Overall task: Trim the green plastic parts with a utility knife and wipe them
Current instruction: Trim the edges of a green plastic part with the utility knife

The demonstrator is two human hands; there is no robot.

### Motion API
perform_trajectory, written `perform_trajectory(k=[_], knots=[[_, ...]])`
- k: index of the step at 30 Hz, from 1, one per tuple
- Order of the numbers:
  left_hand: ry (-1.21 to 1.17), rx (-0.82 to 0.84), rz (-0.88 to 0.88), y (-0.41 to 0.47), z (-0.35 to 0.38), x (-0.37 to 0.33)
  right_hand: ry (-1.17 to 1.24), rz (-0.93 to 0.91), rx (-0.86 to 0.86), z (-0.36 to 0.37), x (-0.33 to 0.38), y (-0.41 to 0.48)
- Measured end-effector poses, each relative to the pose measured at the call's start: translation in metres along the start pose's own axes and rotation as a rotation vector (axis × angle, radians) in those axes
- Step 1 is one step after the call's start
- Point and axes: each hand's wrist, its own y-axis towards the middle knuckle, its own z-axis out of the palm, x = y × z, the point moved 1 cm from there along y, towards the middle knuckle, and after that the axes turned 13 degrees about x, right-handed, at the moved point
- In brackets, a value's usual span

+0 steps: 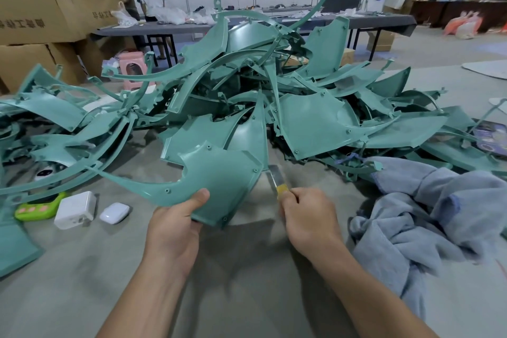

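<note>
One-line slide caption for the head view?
Left hand holds a green plastic part while the right hand holds a utility knife by its edge, blue cloth nearby.

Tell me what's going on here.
A person's left hand grips a green panel by its lower edge. The right hand holds a utility knife, its blade beside the panel's right edge. A pile of green parts lies behind, and a blue-grey cloth sits to the right.

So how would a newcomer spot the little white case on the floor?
Find the heap of green parts, then the floor left of the left hand. Of three small items in a row there, the case is rightmost: rounded and glossy, unlike the boxy white charger and green gadget beside it.
</note>
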Motion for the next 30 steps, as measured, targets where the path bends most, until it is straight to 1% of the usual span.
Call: perform_trajectory(k=[3,5,6,7,9,11,12,13,15,16,17,18,20,21,22,23,24,27,29,30], knots=[[0.021,-0.014,-0.003,0.001,0.001,0.001,0.263,-0.169,-0.054,0.005,0.000,-0.001],[0.034,-0.016,0.003,0.001,0.003,0.001,0.391,-0.228,-0.013,0.008,0.004,0.000],[0.036,-0.015,0.005,0.000,0.004,0.000,0.402,-0.228,0.016,0.010,0.006,0.001],[0.033,-0.013,0.006,-0.001,0.004,0.000,0.364,-0.206,0.034,0.010,0.006,0.003],[0.017,-0.006,-0.007,-0.001,0.002,-0.001,0.183,-0.096,0.033,0.009,0.002,0.007],[-0.011,-0.007,-0.032,-0.001,0.001,-0.002,-0.014,0.047,-0.015,0.002,-0.003,0.009],[-0.022,-0.011,-0.039,-0.001,0.000,-0.002,-0.054,0.072,-0.048,-0.001,-0.005,0.008],[-0.027,-0.016,-0.042,0.000,-0.001,-0.002,-0.047,0.049,-0.077,-0.003,-0.006,0.007],[-0.020,-0.018,-0.041,0.000,-0.001,-0.002,0.070,-0.104,-0.114,-0.003,-0.003,0.005],[-0.013,-0.016,-0.037,0.000,0.000,-0.002,0.133,-0.176,-0.116,-0.002,0.000,0.003],[-0.008,-0.015,-0.034,0.000,0.000,-0.002,0.154,-0.206,-0.100,0.000,0.003,0.002],[-0.007,-0.013,-0.033,0.001,0.000,-0.001,0.115,-0.183,-0.072,0.001,0.004,0.003],[-0.014,-0.011,-0.033,0.001,0.000,-0.001,-0.067,-0.012,-0.019,0.000,0.000,0.008],[-0.017,-0.008,-0.036,0.001,-0.001,0.000,-0.117,0.084,-0.018,-0.002,-0.003,0.009],[-0.017,-0.004,-0.040,0.001,-0.001,0.000,-0.116,0.133,-0.029,-0.003,-0.007,0.009],[-0.016,-0.002,-0.043,0.001,-0.001,0.000,-0.073,0.126,-0.044,-0.005,-0.009,0.009],[-0.010,-0.003,-0.044,0.002,-0.001,-0.001,-0.001,0.074,-0.066,-0.006,-0.009,0.008],[0.008,0.006,-0.027,0.001,0.001,-0.001,0.197,-0.146,-0.136,-0.005,-0.002,0.005],[0.024,0.021,-0.012,0.000,0.002,-0.002,0.250,-0.214,-0.095,0.000,0.003,0.003],[0.035,0.029,-0.008,-0.001,0.003,-0.001,0.232,-0.199,-0.059,0.002,0.003,0.004]])
